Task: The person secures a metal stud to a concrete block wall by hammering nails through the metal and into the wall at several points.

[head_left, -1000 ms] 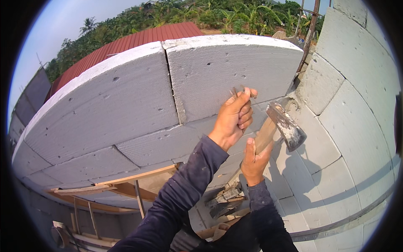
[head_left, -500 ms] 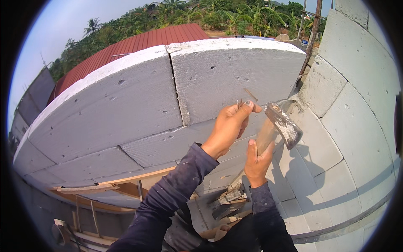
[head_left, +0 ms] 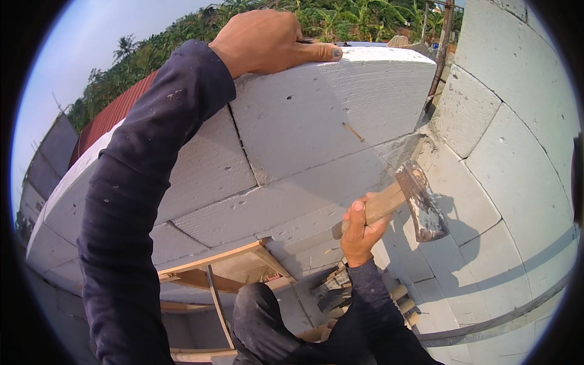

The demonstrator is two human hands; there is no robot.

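My left hand (head_left: 267, 42) grips the top edge of the pale block wall (head_left: 389, 91), its thumb along the rim and the other fingers mostly hidden behind. Whether it also holds nails is unclear. A thin nail (head_left: 353, 132) sticks from the upper block, below and right of that hand. Lower down, my right hand (head_left: 362, 231) is closed round the wooden handle of a hatchet (head_left: 424, 204), whose worn, white-smeared metal head faces right, in front of the wall.
A second block wall (head_left: 511, 170) meets this one at right, beside a rusty rebar post (head_left: 438, 73). Below are a wooden frame (head_left: 207, 260), my bent knee (head_left: 261, 310) and piled debris (head_left: 334, 283). Behind stand a red metal roof (head_left: 115, 106) and trees.
My left hand has risen from beside the nail to the wall's top edge. The nail stands alone in the block. My right hand and the hatchet have shifted, the handle now more tilted.
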